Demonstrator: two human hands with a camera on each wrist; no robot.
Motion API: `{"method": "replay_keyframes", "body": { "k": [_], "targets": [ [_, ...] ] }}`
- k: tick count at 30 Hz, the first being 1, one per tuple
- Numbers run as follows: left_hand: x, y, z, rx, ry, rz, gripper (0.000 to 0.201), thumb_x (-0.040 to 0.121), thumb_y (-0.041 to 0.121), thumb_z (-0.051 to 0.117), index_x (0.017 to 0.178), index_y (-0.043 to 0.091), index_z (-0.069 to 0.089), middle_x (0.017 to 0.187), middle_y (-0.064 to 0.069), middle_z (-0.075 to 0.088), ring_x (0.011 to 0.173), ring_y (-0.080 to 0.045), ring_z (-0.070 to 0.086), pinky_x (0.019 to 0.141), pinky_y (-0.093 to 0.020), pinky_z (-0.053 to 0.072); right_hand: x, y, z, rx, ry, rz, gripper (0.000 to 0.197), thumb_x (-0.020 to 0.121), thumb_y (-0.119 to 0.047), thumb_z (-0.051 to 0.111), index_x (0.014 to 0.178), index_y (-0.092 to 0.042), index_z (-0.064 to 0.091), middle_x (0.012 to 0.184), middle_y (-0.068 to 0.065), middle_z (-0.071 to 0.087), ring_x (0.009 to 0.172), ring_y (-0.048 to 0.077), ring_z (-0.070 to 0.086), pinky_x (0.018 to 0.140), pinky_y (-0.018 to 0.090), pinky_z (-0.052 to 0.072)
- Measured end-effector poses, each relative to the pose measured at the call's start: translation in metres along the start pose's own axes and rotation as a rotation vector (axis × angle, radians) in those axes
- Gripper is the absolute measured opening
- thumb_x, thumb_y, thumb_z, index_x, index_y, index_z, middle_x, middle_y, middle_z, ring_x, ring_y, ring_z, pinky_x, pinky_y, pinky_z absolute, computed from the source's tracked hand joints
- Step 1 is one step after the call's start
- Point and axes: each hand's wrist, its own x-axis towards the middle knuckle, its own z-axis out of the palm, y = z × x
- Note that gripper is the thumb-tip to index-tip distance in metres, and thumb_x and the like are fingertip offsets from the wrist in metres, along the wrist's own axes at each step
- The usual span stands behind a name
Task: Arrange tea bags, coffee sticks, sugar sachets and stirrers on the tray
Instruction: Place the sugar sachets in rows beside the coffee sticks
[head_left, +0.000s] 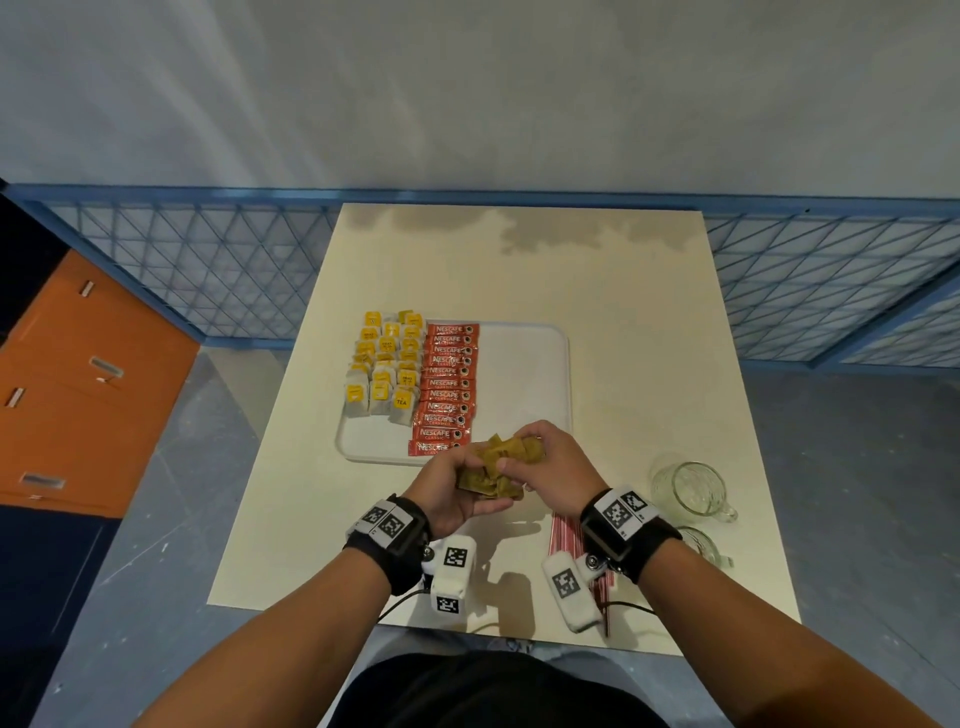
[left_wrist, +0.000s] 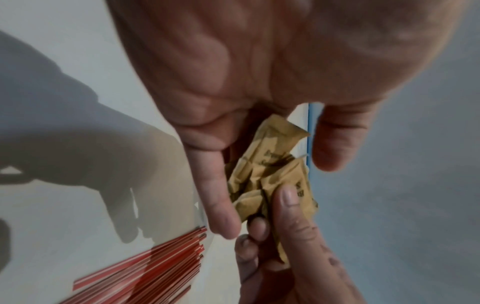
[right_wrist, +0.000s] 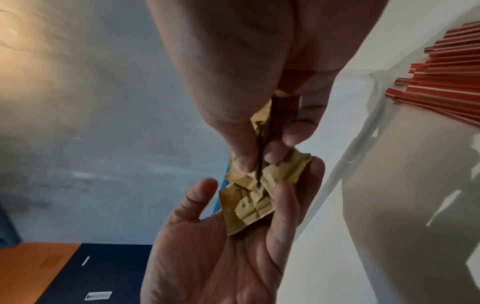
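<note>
At lower centre, the left hand cups a bunch of brown sachets while the right hand pinches some from above, just below the tray holding tea bags and coffee sticks.

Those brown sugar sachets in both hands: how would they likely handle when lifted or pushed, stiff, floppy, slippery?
The sugar sachets look creased and bent, so probably soft and floppy rather than stiff. The left hand cups the loose bunch from below while the right hand pinches some, so they seem light and apt to slide apart. Being flat packets, they should lie still once set on the tray.
</note>
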Motion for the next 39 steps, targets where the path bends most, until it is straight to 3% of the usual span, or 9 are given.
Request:
{"method": "replay_keyframes", "body": {
  "k": [4,7,14,22,25,27,32,36,39],
  "targets": [
    [-0.001,0.002,-0.001,0.015,0.01,0.024,0.038,0.101,0.025,0.054,0.131,0.002,0.058,0.117,-0.023,0.066,0.104,-0.042,0.065,0.077,-0.036,0.062,0.002,-0.004,0.003,-0.073,-0.023,-0.011,0.041,0.078,-0.023,0.085,0.108,-0.024,0.057,0.097,0.001,0.071,0.087,0.019,0.07,0.074,0.033,0.057],
    [0.002,0.004,-0.002,0.041,0.021,0.062,0.038,0.101,0.02,0.055,0.134,0.001,0.053,0.113,-0.02,0.067,0.097,-0.036,0.069,0.071,-0.031,0.063,0.004,-0.008,0.004,-0.07,-0.067,-0.051,0.04,0.078,-0.018,0.084,0.108,-0.025,0.058,0.097,0.004,0.071,0.088,0.023,0.071,0.077,0.039,0.061],
    [0.009,0.021,-0.008,0.018,0.053,0.145,0.028,0.101,0.013,0.055,0.128,0.006,0.056,0.111,-0.015,0.072,0.099,-0.029,0.072,0.071,-0.027,0.062,0.017,-0.02,-0.004,0.019,-0.029,-0.076,0.033,0.096,-0.012,0.066,0.127,-0.019,0.058,0.113,0.001,0.064,0.085,0.017,0.071,0.079,0.03,0.059],
    [0.023,0.053,-0.016,0.038,0.115,0.184,0.016,0.101,0.007,0.053,0.114,0.011,0.061,0.097,-0.01,0.075,0.085,-0.023,0.073,0.063,-0.025,0.062,0.051,-0.035,-0.014,0.13,0.055,-0.011,0.018,0.098,-0.006,0.063,0.114,-0.01,0.069,0.092,0.004,0.073,0.079,0.015,0.069,0.067,0.021,0.056],
    [0.029,0.066,-0.023,0.042,0.139,0.201,0.015,0.101,0.007,0.053,0.115,0.007,0.06,0.102,-0.015,0.07,0.081,-0.023,0.072,0.06,-0.026,0.061,0.062,-0.046,-0.018,0.194,0.06,0.013,0.016,0.098,-0.007,0.062,0.11,-0.008,0.072,0.091,0.001,0.074,0.082,0.018,0.074,0.07,0.023,0.059],
    [0.034,0.073,-0.028,0.058,0.17,0.21,0.018,0.101,0.008,0.054,0.119,0.005,0.058,0.108,-0.018,0.068,0.089,-0.027,0.07,0.059,-0.026,0.06,0.07,-0.052,-0.02,0.201,0.047,0.015,0.017,0.099,-0.009,0.061,0.11,-0.008,0.073,0.094,0.003,0.073,0.082,0.019,0.075,0.07,0.025,0.06],
    [0.048,0.089,-0.032,0.075,0.196,0.219,0.02,0.102,0.011,0.054,0.121,0.007,0.059,0.116,-0.02,0.07,0.107,-0.036,0.067,0.061,-0.027,0.06,0.093,-0.061,-0.019,0.094,0.001,-0.049,0.022,0.098,-0.006,0.06,0.103,-0.023,0.073,0.1,0.002,0.072,0.076,0.013,0.069,0.073,0.026,0.059],
    [0.056,0.097,-0.031,0.062,0.159,0.196,0.018,0.1,0.011,0.057,0.118,0.009,0.061,0.113,-0.018,0.071,0.103,-0.034,0.069,0.063,-0.027,0.06,0.111,-0.059,-0.011,-0.037,0.013,-0.113,0.032,0.094,-0.006,0.065,0.096,-0.038,0.07,0.103,0.002,0.073,0.076,0.019,0.066,0.076,0.032,0.058],
    [0.063,0.101,-0.03,0.041,0.135,0.197,0.023,0.095,0.004,0.063,0.117,0.006,0.061,0.11,-0.02,0.071,0.097,-0.032,0.069,0.063,-0.027,0.061,0.121,-0.059,-0.004,-0.062,0.028,-0.111,0.029,0.092,-0.009,0.068,0.097,-0.038,0.07,0.101,0.0,0.071,0.075,0.021,0.067,0.077,0.037,0.059]
  ]
}}
